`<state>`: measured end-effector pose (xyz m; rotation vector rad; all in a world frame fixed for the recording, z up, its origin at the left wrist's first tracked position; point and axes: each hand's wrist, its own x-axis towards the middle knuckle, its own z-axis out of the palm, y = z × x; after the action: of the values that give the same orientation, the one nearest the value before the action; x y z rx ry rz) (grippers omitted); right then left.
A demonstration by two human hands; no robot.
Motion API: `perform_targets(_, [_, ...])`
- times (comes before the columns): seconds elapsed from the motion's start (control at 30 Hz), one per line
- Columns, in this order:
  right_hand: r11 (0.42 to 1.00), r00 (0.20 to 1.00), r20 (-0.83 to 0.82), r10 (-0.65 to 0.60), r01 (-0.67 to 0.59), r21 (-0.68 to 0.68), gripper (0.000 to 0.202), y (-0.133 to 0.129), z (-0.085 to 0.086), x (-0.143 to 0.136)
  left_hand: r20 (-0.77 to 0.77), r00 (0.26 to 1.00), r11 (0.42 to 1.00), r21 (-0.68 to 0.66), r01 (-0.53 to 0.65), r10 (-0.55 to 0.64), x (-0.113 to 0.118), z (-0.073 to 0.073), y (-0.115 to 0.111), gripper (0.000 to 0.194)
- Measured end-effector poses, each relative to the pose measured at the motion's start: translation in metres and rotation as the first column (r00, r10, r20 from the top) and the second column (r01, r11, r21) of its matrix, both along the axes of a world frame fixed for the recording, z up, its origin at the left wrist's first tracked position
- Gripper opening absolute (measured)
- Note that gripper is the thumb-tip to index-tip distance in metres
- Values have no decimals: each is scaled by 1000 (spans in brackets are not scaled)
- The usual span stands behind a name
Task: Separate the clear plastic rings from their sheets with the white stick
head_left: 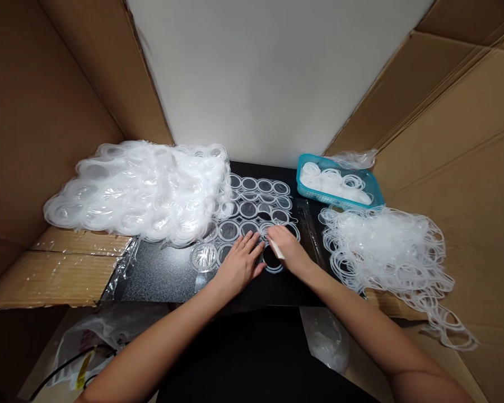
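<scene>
A clear plastic sheet of joined rings [229, 230] lies on the black work surface in front of me. My left hand [240, 262] rests flat on its lower part, fingers spread. My right hand [289, 249] is closed round a slim white stick-like tool [276, 248], which slants over the rings at the sheet's right side. Its tip is hidden by my fingers, so its exact kind is unclear. One ring opening [272, 258] just below the tool shows plain black through it. The two hands are close together.
A big pile of clear ring sheets [138, 190] is at the left. At the back right, a blue plastic container [340, 197] holds white discs and rings. Cut-out ring webbing [382, 246] is heaped at the right, trailing over the edge. Cardboard walls [453, 151] enclose the sides.
</scene>
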<state>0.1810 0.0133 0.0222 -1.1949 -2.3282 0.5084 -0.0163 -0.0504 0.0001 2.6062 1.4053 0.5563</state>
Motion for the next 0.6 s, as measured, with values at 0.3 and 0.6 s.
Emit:
perform_targets(0.3, [979,975,-109,-194,200,44,26,27,30,3,51,997,998,23,-58,57,-14,9,-11,57])
perform_targets(0.6, [934,976,-129,174,-205,-293,14,16,13,-46,37,995,996,10,-89,89,-39,0,-20,48])
